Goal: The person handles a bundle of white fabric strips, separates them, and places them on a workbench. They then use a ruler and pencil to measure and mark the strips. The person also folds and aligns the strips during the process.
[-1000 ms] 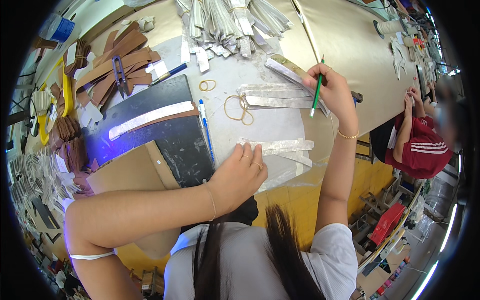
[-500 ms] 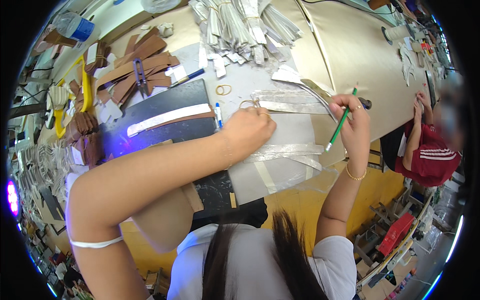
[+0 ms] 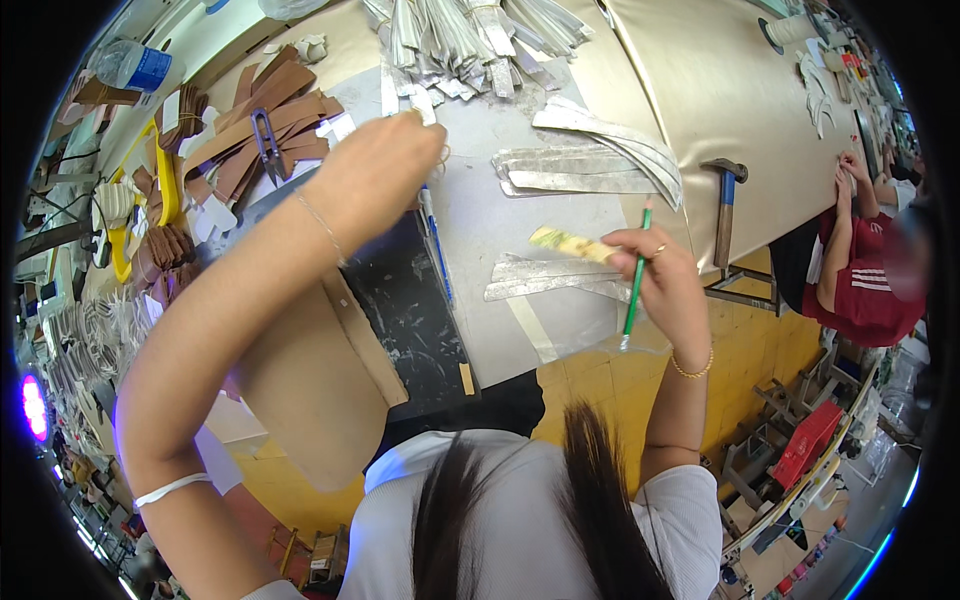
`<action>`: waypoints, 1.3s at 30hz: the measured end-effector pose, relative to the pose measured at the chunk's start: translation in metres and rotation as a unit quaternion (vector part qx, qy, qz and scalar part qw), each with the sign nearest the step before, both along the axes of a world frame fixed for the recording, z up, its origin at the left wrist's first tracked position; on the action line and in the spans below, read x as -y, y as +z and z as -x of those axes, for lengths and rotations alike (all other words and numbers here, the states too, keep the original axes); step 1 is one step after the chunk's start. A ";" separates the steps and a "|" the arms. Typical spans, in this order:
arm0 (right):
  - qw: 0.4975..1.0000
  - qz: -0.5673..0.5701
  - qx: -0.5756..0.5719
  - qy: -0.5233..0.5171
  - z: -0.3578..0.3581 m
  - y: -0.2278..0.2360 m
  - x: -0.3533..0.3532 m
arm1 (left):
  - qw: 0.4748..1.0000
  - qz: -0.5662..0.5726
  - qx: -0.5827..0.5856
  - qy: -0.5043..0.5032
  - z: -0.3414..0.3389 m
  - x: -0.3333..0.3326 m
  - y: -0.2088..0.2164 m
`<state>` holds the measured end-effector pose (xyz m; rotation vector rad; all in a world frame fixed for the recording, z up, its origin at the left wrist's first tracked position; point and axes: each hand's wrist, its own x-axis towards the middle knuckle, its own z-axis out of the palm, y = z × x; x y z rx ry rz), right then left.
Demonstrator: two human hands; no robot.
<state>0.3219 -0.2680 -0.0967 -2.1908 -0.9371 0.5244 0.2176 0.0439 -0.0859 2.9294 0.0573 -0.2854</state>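
My right hand grips a green pencil upright between its fingers. A flat yellowish patterned strip also sticks out leftward from that hand, above a lower bundle of silvery strips. My left hand reaches over the upper edge of the black board. Its fingers are curled near a thin rubber band; what they hold, if anything, is hidden. Farther up lie another silvery strip bundle and curved pale strips.
A hammer lies at the table's right edge. Brown strips and purple-handled thread snips are at the upper left. Silvery strips are heaped at the back. A person in red works at the right.
My left hand has moved up and left, from the silvery strips to above the black board. My right hand has moved down, now with the yellowish strip besides the pencil. The hammer is uncovered.
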 end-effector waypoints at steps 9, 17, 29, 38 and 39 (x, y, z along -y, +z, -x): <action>0.988 0.056 0.061 0.134 0.011 -0.019 -0.013 | 0.995 0.004 -0.060 -0.084 0.054 0.078 0.035; 0.985 0.057 0.065 0.151 0.011 -0.031 -0.017 | 0.971 0.007 -0.077 -0.224 0.098 0.139 -0.005; 0.983 0.058 0.078 0.155 0.011 -0.035 -0.019 | 0.979 0.027 -0.042 -0.197 0.090 0.141 -0.018; 0.984 0.053 0.081 0.151 0.012 -0.035 -0.019 | 0.980 0.037 -0.048 -0.191 0.083 0.137 -0.022; 0.983 0.057 0.082 0.152 0.012 -0.034 -0.019 | 0.979 0.033 -0.050 -0.196 0.082 0.137 -0.022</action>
